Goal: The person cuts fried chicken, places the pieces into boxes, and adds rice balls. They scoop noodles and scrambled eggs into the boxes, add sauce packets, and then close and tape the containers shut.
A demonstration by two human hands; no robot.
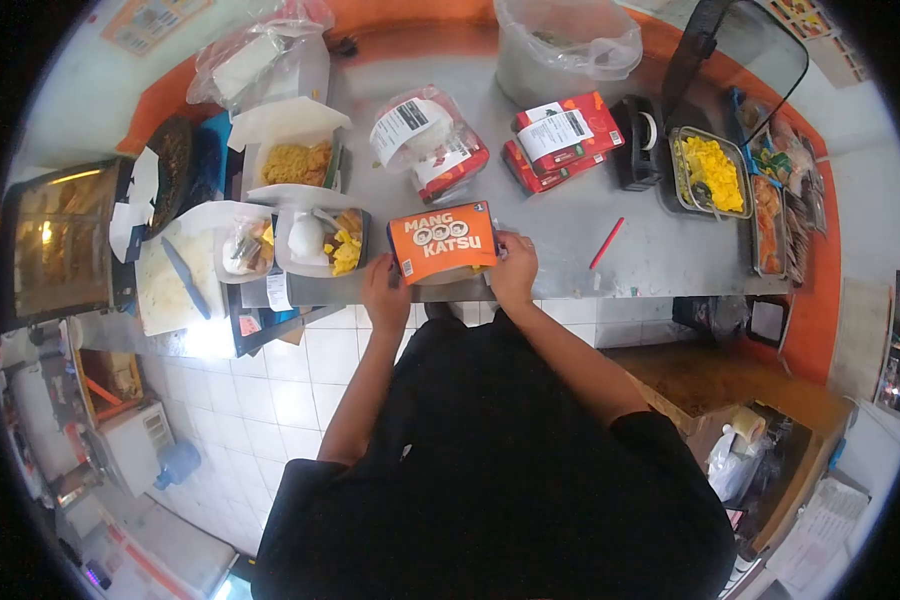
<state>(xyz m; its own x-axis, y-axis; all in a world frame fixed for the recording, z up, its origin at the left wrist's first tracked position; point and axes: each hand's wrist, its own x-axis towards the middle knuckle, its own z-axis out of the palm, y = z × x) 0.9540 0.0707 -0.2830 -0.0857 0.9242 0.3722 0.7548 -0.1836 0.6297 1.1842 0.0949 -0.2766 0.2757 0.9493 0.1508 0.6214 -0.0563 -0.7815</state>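
An orange box (442,243) with "MANG KATSU" on its lid lies at the front edge of the metal counter (570,255). Its left side is gripped by my left hand (386,285), and its right side by my right hand (513,268). Left of it stand two open white boxes: one (307,240) with a white mound and yellow pieces, the other (245,250) with wrapped food. Behind them another open box (295,165) holds golden-brown food. Red boxes with paper labels, one stack (560,135) and one group partly under plastic (450,165), sit further back.
A knife (185,275) rests on a cutting board (160,290) at left. To the right are a red stick (607,243), a black tape dispenser (634,145) and a glass container (712,172) of yellow food. A large plastic tub (560,60) stands behind.
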